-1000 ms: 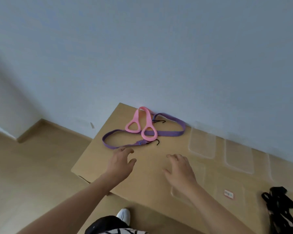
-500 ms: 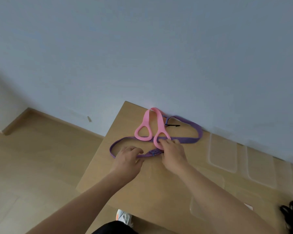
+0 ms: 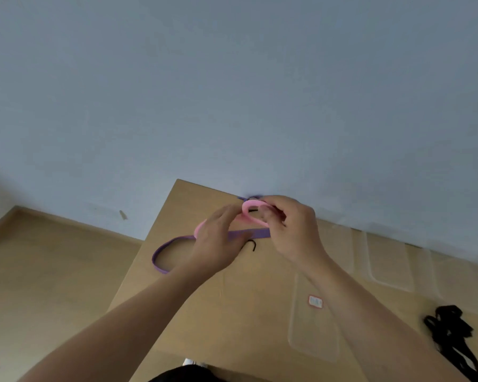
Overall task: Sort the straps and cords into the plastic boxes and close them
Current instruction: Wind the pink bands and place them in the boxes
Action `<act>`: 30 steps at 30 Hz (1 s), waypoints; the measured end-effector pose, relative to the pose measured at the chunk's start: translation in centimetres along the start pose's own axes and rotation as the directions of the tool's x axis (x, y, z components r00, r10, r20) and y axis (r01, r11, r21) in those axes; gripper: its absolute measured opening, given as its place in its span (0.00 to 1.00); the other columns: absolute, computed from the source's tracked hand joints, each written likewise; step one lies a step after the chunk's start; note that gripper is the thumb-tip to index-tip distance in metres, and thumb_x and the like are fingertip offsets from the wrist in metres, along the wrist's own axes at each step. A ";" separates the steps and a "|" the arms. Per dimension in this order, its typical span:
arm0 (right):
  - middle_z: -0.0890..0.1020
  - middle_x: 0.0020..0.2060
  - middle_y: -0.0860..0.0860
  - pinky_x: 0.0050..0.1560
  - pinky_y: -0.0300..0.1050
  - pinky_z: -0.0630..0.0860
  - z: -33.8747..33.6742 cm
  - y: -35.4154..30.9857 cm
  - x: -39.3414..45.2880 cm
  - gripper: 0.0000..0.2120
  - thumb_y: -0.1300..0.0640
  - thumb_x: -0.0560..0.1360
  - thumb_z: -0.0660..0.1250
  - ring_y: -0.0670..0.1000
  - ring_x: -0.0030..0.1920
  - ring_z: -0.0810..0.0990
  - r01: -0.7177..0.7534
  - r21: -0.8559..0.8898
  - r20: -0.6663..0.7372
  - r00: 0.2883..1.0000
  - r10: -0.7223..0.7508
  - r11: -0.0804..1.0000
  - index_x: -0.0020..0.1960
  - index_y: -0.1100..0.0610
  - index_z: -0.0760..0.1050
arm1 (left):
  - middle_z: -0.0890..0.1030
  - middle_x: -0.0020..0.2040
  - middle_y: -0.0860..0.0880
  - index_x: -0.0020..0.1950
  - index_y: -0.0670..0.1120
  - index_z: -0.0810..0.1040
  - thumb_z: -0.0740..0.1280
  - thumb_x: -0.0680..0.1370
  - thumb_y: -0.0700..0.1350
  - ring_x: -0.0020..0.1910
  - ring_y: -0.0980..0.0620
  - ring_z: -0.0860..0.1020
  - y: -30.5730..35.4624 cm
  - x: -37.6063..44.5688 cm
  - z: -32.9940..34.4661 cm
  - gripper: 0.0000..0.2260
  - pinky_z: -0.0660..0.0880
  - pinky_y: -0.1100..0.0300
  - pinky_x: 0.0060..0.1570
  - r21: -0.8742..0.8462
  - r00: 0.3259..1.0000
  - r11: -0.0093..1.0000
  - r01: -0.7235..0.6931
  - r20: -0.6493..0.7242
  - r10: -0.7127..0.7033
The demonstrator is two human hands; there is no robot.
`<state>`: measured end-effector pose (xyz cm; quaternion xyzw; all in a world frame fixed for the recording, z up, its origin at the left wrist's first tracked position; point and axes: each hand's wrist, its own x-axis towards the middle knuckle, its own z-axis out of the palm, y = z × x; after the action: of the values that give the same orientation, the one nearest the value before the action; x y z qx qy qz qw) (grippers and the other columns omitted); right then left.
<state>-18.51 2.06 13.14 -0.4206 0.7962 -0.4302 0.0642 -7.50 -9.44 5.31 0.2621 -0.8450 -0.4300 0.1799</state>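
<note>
The pink strap (image 3: pixel 253 215) is lifted off the far edge of the table (image 3: pixel 204 321), with the right hand (image 3: pixel 290 230) pinching its loop and the left hand (image 3: pixel 218 244) gripping its other end. A purple strap (image 3: pixel 166 249) lies under them. Clear lids (image 3: pixel 389 260) and a black strap pile (image 3: pixel 453 334) sit further right.

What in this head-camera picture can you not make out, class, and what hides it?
- Pink strap: its middle is hidden behind both hands.
- Purple strap: its far end is covered by the right hand.
- Black straps: cut off by the lower right edge.
- Box label: print too small to read.
</note>
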 end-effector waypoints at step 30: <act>0.77 0.62 0.49 0.63 0.33 0.69 -13.5 10.2 -15.7 0.12 0.66 0.71 0.73 0.48 0.63 0.77 -0.087 -0.056 0.247 0.964 0.098 0.995 0.52 0.54 0.84 | 0.81 0.58 0.33 0.57 0.37 0.77 0.59 0.86 0.48 0.51 0.33 0.83 13.6 -5.7 10.5 0.15 0.80 0.38 0.53 -0.731 0.730 0.187 0.656 0.552 -0.403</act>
<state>-21.02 24.75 9.95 -0.4349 0.8100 -0.3527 0.1743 -12.44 7.35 10.08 0.3463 -0.3437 -0.8725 0.0274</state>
